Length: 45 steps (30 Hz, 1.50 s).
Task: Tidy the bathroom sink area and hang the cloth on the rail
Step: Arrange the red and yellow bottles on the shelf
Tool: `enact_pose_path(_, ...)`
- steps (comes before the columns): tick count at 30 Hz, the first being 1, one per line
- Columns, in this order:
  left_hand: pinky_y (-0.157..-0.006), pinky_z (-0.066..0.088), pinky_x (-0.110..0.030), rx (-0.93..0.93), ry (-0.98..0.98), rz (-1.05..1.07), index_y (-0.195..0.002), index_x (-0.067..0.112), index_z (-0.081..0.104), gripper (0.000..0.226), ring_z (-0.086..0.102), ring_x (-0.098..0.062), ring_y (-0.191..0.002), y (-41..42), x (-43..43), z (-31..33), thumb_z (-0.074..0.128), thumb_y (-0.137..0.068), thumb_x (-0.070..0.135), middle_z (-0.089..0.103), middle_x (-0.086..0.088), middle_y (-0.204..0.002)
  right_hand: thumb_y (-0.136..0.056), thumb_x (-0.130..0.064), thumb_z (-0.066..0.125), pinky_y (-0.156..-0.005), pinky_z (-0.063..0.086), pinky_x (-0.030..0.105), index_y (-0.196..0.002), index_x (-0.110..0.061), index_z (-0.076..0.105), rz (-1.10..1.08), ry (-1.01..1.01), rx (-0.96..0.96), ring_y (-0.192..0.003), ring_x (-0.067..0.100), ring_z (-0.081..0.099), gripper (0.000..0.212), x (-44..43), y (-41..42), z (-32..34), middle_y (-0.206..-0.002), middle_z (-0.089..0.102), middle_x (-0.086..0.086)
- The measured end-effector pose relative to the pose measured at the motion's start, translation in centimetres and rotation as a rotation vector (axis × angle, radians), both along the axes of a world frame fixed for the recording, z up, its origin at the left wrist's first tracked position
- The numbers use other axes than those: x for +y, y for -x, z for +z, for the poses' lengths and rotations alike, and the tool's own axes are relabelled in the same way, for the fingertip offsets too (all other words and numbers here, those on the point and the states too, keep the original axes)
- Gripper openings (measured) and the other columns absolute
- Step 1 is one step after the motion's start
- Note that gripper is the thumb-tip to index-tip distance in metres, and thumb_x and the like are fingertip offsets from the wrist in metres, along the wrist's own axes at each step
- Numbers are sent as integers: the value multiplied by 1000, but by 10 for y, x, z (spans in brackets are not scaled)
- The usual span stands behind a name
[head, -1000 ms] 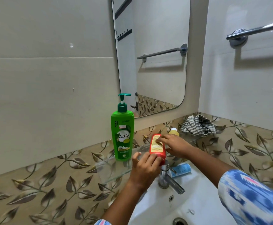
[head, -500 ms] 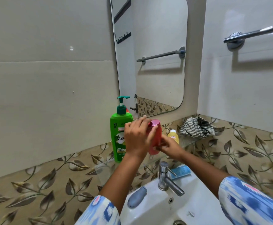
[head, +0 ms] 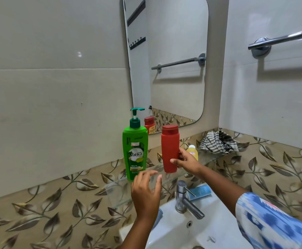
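A red bottle (head: pixel 170 148) stands upright on the glass shelf (head: pixel 117 193), just right of the tall green pump shampoo bottle (head: pixel 135 150). My right hand (head: pixel 186 159) grips the red bottle's lower right side. My left hand (head: pixel 146 191) hovers below the shelf's front edge, fingers apart, holding nothing. A small yellow bottle (head: pixel 193 151) sits behind my right hand. The striped cloth (head: pixel 218 142) lies crumpled at the shelf's right end in the corner. The chrome towel rail (head: pixel 283 39) is on the right wall, bare.
A white sink (head: pixel 179 232) with a chrome tap (head: pixel 184 200) lies below. A blue tube (head: pixel 201 191) rests on the sink ledge behind the tap, and a grey object (head: pixel 158 215) peeks out beside my left wrist. The mirror (head: pixel 168 56) hangs above the shelf.
The red bottle went from being turned in both hands to standing upright on the shelf. My left hand has let go and dropped lower. My right hand still holds the bottle.
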<state>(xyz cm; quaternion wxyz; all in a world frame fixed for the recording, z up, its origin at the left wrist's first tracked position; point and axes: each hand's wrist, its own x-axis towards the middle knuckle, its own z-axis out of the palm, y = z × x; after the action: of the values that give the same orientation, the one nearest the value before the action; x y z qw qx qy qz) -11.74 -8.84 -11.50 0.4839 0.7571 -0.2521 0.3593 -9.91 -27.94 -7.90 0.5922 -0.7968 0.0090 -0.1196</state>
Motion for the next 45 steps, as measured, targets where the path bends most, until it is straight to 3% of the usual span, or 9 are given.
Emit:
enact_pose_path(3, -65, 50, -29, 4, -64, -18, -83, 14, 67, 19, 60, -14, -75, -2, 2, -7, 80, -71, 7, 65, 2, -81, -90, -6, 57, -89, 50, 32, -139, -12, 31, -9, -15, 9, -114, 24, 52, 55, -1, -2, -1, -128, 52, 12)
enact_pose_path(8, -69, 52, -31, -3, -172, -40, -88, 12, 68, 20, 61, -19, -81, -4, -2, -16, 79, -72, 7, 66, -3, -87, -91, -3, 55, -84, 51, 27, -138, -11, 31, -1, 1, 1, -114, 25, 52, 53, 0, 1, -2, -129, 51, 16)
enact_pose_path(14, -70, 49, -28, 23, -243, -61, -87, 11, 68, 19, 62, -22, -82, -3, -7, -28, 79, -72, 8, 66, -4, -87, -89, -2, 59, -105, 43, 44, -139, -6, 32, -16, 61, -4, -123, 29, 49, 57, 0, 4, -5, -133, 50, 17)
enact_pose_path(18, -69, 51, -28, 17, -262, -73, -86, 12, 68, 20, 62, -22, -80, -3, -10, -31, 79, -70, 7, 67, -3, -85, -83, 6, 62, -96, 47, 33, -135, -6, 36, -59, 149, -20, -119, 25, 50, 59, -7, 8, -1, -131, 51, 15)
enact_pose_path(23, -68, 52, -30, 11, -281, -93, -86, 12, 68, 20, 62, -22, -79, -4, -16, -35, 80, -70, 8, 66, -3, -85, -81, 17, 45, -88, 49, 34, -128, -6, 49, -268, 226, -159, -105, 23, 55, 52, -30, 14, 8, -121, 57, 19)
enact_pose_path(28, -77, 44, -22, -20, -286, -152, -90, 14, 70, 25, 65, -18, -85, -1, -30, -38, 81, -68, 8, 70, 1, -91, -76, 15, 48, -90, 48, 38, -121, -9, 57, -382, 726, -124, -107, 26, 55, 52, -72, 15, 11, -120, 60, 15)
enact_pose_path(35, -90, 50, -38, -163, -378, -181, -94, 11, 70, 27, 65, -20, -96, 3, -68, -34, 80, -68, 11, 71, -4, -100, -81, 11, 48, -91, 48, 39, -141, -22, 31, -329, 1419, 63, -127, 28, 39, 71, -96, 5, 3, -144, 39, 8)
enact_pose_path(40, -91, 50, -41, -217, -473, -129, -97, 11, 71, 33, 65, -21, -99, 4, -92, -35, 80, -66, 17, 71, -7, -103, -80, 9, 56, -91, 47, 37, -143, -26, 23, -212, 1600, 1, -131, 27, 35, 79, -101, -13, 2, -151, 28, 8)
enact_pose_path(45, -90, 51, -40, -216, -521, -112, -101, 9, 70, 36, 65, -23, -102, 3, -109, -38, 78, -67, 20, 70, -8, -107, -83, -1, 60, -105, 38, 43, -143, -26, 22, -85, 1711, 30, -138, 31, 27, 75, -110, -29, -2, -154, 23, 9)
